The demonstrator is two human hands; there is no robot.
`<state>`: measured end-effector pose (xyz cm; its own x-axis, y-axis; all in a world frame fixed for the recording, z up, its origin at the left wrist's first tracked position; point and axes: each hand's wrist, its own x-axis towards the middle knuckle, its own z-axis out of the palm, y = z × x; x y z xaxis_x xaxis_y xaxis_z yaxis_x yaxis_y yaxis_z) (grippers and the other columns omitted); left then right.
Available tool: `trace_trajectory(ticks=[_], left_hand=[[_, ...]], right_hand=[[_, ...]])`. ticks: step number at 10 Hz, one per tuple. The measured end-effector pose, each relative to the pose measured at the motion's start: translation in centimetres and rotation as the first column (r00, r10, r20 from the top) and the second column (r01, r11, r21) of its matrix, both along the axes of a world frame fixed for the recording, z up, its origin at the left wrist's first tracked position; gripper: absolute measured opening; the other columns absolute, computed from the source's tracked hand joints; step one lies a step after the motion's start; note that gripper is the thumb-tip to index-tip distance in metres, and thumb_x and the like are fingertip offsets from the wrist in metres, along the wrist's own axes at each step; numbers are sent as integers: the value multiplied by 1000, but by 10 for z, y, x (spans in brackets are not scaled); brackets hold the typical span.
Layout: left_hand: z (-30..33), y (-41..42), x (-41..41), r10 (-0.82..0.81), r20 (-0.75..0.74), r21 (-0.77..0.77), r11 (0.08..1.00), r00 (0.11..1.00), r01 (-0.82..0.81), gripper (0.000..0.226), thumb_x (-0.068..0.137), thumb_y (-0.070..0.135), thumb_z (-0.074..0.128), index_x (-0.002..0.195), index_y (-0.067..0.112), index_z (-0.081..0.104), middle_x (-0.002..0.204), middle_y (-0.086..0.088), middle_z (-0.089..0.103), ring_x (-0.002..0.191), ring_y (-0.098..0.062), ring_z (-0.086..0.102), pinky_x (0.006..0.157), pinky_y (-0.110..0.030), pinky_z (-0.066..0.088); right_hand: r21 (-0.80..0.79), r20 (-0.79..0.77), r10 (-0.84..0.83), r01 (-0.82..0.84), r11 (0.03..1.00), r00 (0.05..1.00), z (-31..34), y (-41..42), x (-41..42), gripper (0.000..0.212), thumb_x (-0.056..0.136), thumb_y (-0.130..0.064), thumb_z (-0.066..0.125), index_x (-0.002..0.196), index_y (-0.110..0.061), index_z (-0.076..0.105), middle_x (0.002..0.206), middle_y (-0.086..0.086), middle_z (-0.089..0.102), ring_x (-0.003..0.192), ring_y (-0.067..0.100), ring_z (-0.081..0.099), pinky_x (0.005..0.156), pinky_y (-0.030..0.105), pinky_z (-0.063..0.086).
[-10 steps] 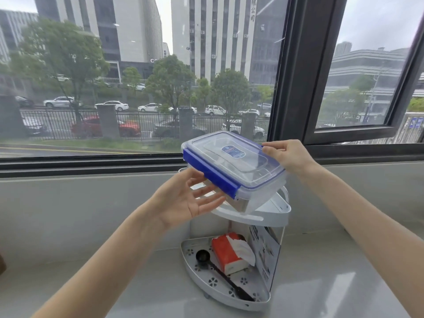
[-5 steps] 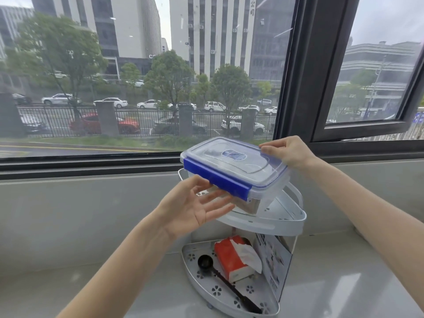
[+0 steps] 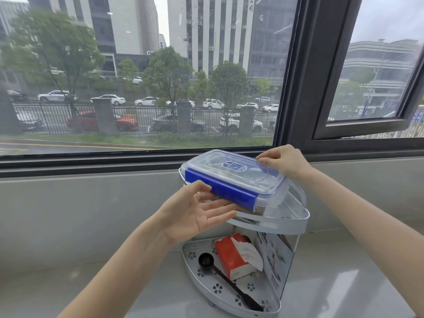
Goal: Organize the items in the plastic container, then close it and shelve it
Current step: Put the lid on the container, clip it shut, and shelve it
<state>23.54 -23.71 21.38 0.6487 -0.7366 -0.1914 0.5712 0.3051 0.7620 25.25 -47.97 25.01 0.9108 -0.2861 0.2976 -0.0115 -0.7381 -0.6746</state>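
The clear plastic container (image 3: 231,177) with a lid and blue side clasps sits closed on the top tier of a white two-tier corner shelf (image 3: 284,222). My left hand (image 3: 199,212) is palm up with fingers spread, its fingertips under the container's near long side and the thumb on the blue clasp. My right hand (image 3: 283,160) rests with bent fingers on the lid's far right corner. The container's contents are hidden behind the clasp and my hand.
The shelf's lower tier (image 3: 204,285) holds a red tissue pack (image 3: 234,255) and a black measuring spoon (image 3: 206,260). A printed sheet (image 3: 273,255) hangs on the shelf's right side. The shelf stands on a grey sill below the window frame (image 3: 291,88).
The container has come down from a tilted hold above the shelf and now lies almost level on the top tier. Both hands went down with it.
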Motion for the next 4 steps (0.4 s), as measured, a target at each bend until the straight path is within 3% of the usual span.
trace_trajectory(ticks=[2,4], left_hand=[[6,9,0,-19,53,90,996,998,15,50,76,15,53,123,-2,47,121,-23,61,103,-31,65,79,-40,57],[30,31,-2,88,134,176,978,987,-111,37,83,14,47,117,0,49,127,-18,57,110,-29,60,82,-39,53]], right_hand=[[-56,-77,-19,15,998,997,3,3,2,23,87,-24,55,106,-17,67,110,8,68,89,16,55,80,25,39],[-175,-77,3,-17,984,997,23,25,-10,36,90,-21,49,126,-16,52,130,9,58,117,24,53,95,27,38]])
